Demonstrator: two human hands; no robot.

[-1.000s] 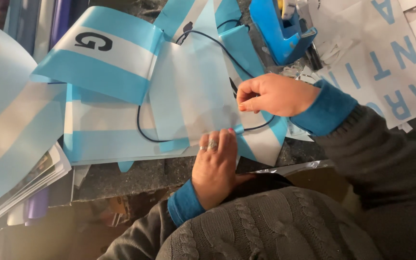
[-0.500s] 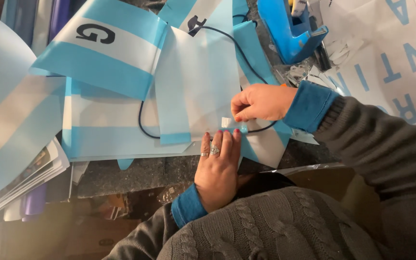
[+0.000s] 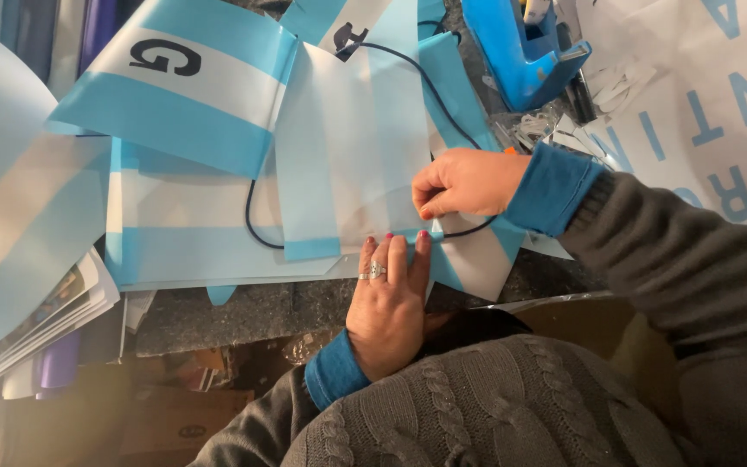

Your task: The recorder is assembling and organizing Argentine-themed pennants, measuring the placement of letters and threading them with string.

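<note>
Since the earlier frame, little is changed beyond a closer pinch at the flag's edge. At left, loose striped sheets [image 3: 10, 233] are stacked. The flag [image 3: 352, 164] is pinned flat by the open left hand [image 3: 386, 303], fingers spread narrowly, so the black cord [image 3: 257, 229] can be pinched against it by the right hand [image 3: 464, 183]. Farther right, a blue tape dispenser [image 3: 520, 52] is parked beside lettered paper [image 3: 719, 104]; its contents cannot be told.

- Warm, moderately bright light falls on the glossy pale-blue-and-white paper flags [image 3: 218, 207], giving faint sheen.
- Lower left corner lies dim, shadowed.
- Focus is sharp; edges bend slightly.
</note>
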